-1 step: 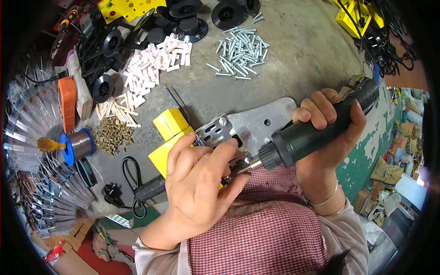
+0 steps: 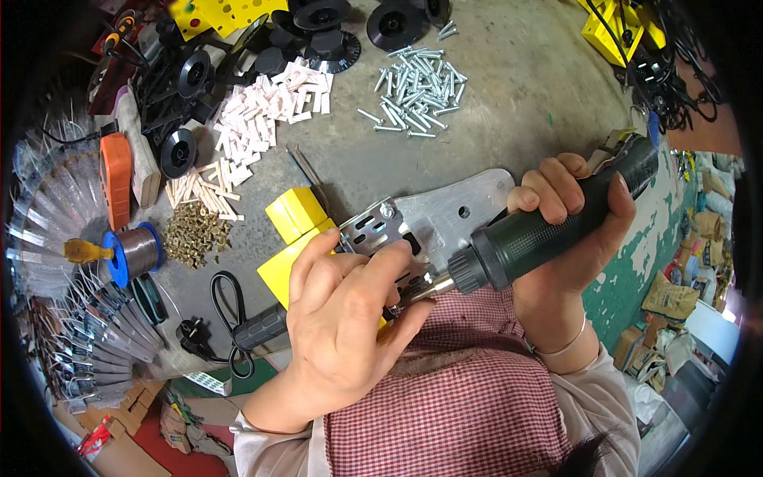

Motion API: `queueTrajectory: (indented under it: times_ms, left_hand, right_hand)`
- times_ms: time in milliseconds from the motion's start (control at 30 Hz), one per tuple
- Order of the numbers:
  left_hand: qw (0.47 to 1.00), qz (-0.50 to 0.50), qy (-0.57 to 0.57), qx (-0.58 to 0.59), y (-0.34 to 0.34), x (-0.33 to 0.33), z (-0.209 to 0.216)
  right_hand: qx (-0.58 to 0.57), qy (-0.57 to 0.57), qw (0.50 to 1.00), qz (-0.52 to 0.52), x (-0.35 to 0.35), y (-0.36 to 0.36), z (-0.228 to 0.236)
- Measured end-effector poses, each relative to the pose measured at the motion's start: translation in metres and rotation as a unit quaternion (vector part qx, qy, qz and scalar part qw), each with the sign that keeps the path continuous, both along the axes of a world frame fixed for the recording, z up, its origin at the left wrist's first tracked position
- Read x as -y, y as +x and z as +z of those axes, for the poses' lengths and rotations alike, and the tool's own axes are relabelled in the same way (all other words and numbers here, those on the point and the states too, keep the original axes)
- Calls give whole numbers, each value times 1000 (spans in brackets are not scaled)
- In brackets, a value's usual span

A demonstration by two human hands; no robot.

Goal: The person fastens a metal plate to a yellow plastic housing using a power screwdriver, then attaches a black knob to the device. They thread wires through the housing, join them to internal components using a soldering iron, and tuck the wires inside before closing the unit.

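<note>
Inside wrapped right fingers point(image 2: 551, 187): driver point(image 2: 517, 242). Under half-curled left fingers point(image 2: 381, 274): slotted plate point(image 2: 372, 226), bit point(image 2: 442, 284) just beside; can't tell left grip.

Illumination: moderate, fairly even across the workbench point(image 2: 509, 87); direction of the main source undetermined. Pale sheen noted on the flat metal plate point(image 2: 489, 193), bright glints on the silver screws point(image 2: 417, 87). Small reddish glare spot at the right rim. Both hands, left point(image 2: 342, 318) and right point(image 2: 568, 215), sharp; dark hair point(image 2: 586, 459) at the lower edge blurred. Fisheye curvature pronounced towards the rim; corners fall to black.
</note>
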State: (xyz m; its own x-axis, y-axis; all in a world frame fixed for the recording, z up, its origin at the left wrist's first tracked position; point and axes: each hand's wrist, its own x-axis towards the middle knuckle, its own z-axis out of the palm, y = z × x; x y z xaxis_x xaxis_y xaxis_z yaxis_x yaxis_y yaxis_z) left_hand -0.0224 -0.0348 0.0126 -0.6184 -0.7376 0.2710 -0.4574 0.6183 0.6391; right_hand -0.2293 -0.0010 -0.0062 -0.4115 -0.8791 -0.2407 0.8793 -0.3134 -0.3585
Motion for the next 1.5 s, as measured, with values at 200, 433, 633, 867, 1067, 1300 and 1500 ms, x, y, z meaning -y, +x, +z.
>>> queueTrajectory:
  times_ms: [200,433,633,867,1067,1300,1500]
  left_hand:
    - [1000,6,-3,-8,2,-1,-1]
    - [1000,13,-3,-25,3,0,-1]
    - [996,-4,36,-87,6,5,5]
    - [993,-4,-15,116,5,-2,41]
    - [968,25,-62,240,-41,-4,6]
    - [955,88,-274,72,4,11,133]
    - [903,141,-406,-8,124,-9,208]
  right_hand:
    - [-10,-49,998,27,-1,2,-2]
    - [-14,-55,998,21,-2,4,0]
    - [-96,55,993,28,8,-6,21]
    - [-652,193,708,191,43,-128,76]
    - [-934,208,290,5,39,-189,9]
    - [-733,158,616,244,39,-96,36]
    - [-604,-356,619,354,68,97,55]
